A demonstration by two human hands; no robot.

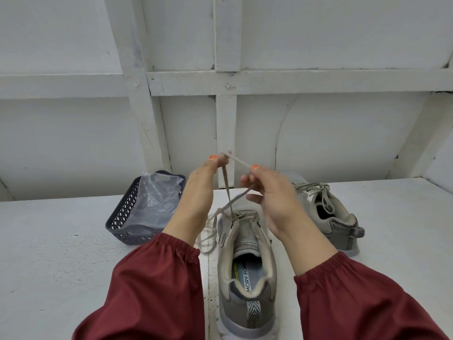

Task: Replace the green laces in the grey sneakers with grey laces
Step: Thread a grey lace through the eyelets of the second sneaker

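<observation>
With the left hand [208,185] and right hand [272,192] each pinching a strand of the flat grey lace [226,190] above the grey mesh sneaker [245,278] on the white bench [61,241], evening both strands before threading higher eyelets seems wise.

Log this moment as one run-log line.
step: lacing | left hand: pinches flat grey lace | right hand: pinches same lace | near grey sneaker: partly laced | far grey sneaker: laced
</observation>
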